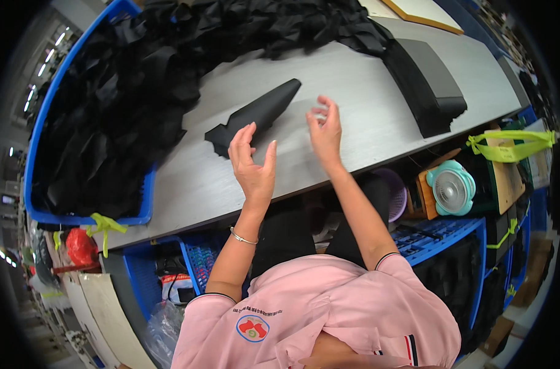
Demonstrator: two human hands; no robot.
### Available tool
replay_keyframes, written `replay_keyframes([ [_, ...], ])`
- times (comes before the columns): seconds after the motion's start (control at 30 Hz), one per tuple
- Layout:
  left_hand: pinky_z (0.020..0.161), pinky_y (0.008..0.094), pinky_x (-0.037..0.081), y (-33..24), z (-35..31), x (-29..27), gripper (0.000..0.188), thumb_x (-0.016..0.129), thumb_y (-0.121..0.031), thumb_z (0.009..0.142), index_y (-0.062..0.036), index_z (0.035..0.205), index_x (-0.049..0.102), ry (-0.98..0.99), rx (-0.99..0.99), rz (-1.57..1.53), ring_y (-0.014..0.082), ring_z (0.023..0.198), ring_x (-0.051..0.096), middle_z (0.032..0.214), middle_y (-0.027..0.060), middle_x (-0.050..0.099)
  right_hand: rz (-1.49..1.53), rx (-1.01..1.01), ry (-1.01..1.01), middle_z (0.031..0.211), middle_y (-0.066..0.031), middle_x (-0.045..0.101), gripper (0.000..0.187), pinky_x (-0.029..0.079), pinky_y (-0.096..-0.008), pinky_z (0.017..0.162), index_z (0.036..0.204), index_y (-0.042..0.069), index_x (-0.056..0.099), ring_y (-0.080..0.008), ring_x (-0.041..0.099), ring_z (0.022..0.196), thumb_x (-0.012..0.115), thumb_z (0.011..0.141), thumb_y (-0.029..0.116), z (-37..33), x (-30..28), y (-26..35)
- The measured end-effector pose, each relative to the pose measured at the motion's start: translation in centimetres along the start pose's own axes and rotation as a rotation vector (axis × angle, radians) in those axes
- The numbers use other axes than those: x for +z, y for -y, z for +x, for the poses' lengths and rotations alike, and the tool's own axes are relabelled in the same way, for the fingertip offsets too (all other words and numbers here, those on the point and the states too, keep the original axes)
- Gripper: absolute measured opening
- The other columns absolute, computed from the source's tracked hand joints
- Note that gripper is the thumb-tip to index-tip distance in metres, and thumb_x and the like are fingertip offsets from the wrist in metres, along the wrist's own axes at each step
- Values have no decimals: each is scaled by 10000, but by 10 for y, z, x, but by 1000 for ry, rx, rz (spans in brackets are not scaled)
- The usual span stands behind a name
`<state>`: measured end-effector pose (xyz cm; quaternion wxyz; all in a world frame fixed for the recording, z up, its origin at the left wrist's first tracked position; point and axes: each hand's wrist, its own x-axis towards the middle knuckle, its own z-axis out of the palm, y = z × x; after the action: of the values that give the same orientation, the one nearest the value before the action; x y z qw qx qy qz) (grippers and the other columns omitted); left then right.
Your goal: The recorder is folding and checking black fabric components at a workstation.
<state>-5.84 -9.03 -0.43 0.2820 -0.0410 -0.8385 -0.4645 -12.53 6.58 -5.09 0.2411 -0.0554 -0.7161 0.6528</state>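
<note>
My left hand (252, 165) and right hand (326, 130) hold nothing, fingers parted; the black cut piece (258, 111) lies on the grey table (354, 80) at my left fingertips, contact unclear. The squared black stack (415, 92) looks done, the loose black heap (126, 111) remaining.

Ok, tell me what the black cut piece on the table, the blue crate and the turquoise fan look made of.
Black cut piece: probably fabric or thin synthetic sheet, matte, with crisp edges and little sheen.
Blue crate: likely moulded plastic, smooth, evenly coloured.
Turquoise fan: apparently plastic, with a smooth, rounded, faintly glossy shell.
</note>
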Motion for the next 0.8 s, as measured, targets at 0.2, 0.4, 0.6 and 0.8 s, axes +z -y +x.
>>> replay_keyframes([
  [0.2,825,314,498,23,1,-13,628,755,-111,840,-71,1412,500,41,-99,-68,231,1102,576,1362,115,514,71,-96,469,1345,-113,560,497,501,-312,905,1362,28,494,-176,600,1103,680,909,116,64,25,-3],
  [0.4,744,310,529,53,3,-18,776,748,-201,877,-42,1514,335,155,-235,-192,192,951,622,1290,159,543,244,-11,660,1405,-126,526,550,478,-290,910,1404,44,470,-157,564,1142,688,938,241,33,60,-3],
  [0.6,667,265,503,76,4,-21,585,705,-251,917,-45,1413,472,302,-377,-177,114,721,613,997,81,665,159,434,524,1037,-30,693,363,421,-177,622,1141,35,671,-70,609,843,734,901,301,35,63,12],
  [0.8,781,269,503,50,-7,-31,503,702,-267,923,-27,1342,560,130,-334,-341,142,917,624,1117,96,654,239,36,259,763,7,643,147,465,-292,582,916,16,692,-145,580,636,699,925,162,-36,28,28],
])
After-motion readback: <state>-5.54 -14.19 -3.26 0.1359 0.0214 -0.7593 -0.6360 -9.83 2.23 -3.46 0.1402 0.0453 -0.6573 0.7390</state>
